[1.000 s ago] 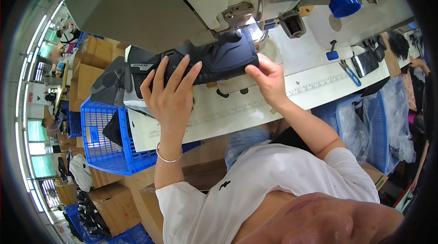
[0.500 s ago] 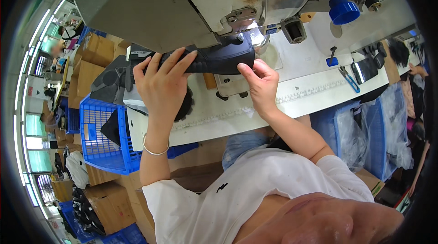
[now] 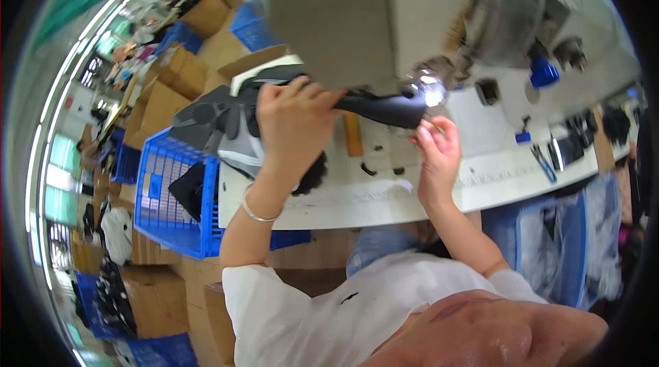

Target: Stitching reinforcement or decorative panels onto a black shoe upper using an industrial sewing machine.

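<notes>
A black shoe upper (image 3: 388, 110) stretches sideways beneath the head of a sewing machine (image 3: 336, 17), its right end near the bright lamp (image 3: 432, 89). My left hand (image 3: 295, 120) has its fingers curled over the left end of the upper and grips it. Just below the right end, my right hand (image 3: 441, 158) is closed in a pinch, thumb against fingertips. Whatever lies in that pinch is too small and blurred to make out. Under and beside my left wrist lie grey and black shoe uppers (image 3: 240, 137) in a pile.
A blue plastic crate (image 3: 171, 230) stands left of the white table (image 3: 329, 212). Blue-handled snips (image 3: 546, 164) lie at the right, near a blue knob (image 3: 544, 73). Blue bins with clear plastic bags (image 3: 549, 243) stand below right. Cardboard boxes (image 3: 161, 298) fill the left floor.
The whole view has shifted, with the table now further right and lower. My right hand has come off the upper's edge to just below it; my left hand still grips the other end.
</notes>
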Tool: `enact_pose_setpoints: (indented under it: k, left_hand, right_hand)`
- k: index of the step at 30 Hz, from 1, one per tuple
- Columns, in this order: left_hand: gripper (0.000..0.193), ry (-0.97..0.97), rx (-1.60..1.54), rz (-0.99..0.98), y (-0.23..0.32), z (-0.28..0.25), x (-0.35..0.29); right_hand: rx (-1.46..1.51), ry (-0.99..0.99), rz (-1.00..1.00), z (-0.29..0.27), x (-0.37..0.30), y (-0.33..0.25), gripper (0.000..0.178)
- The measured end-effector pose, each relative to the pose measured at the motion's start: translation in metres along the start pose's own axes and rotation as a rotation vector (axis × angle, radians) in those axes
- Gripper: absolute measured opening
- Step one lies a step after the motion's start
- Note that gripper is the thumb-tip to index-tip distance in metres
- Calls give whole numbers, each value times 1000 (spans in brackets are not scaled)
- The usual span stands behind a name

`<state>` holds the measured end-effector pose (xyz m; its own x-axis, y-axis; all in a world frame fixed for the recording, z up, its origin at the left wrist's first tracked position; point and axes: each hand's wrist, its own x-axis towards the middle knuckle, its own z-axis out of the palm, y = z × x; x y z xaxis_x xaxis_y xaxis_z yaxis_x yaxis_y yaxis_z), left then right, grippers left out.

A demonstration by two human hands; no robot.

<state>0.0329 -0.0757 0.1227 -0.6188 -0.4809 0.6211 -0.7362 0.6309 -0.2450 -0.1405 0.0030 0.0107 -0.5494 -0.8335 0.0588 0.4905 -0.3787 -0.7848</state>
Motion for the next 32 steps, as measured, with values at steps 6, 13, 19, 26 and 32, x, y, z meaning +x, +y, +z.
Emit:
enact_pose_setpoints:
  k: [6,13,19,26,32]
  left_hand:
    - [32,94,-68,-14,-6,6,-9]
    - [39,146,-74,61,-15,17,-23]
    - [33,279,15,96,-25,13,-39]
    - [33,288,82,-45,-44,-88,-111]
    - [38,140,-277,-409,-60,-166,-154]
  right_hand:
    - [-68,-41,-27,-6,1,0,25]
    - [-88,-86,-72,-8,2,9,26]
    - [-212,-169,-152,0,-14,19,37]
    - [-768,-677,-411,47,-19,0,19]
    - [-968,-1323,-925,114,-42,-66,26]
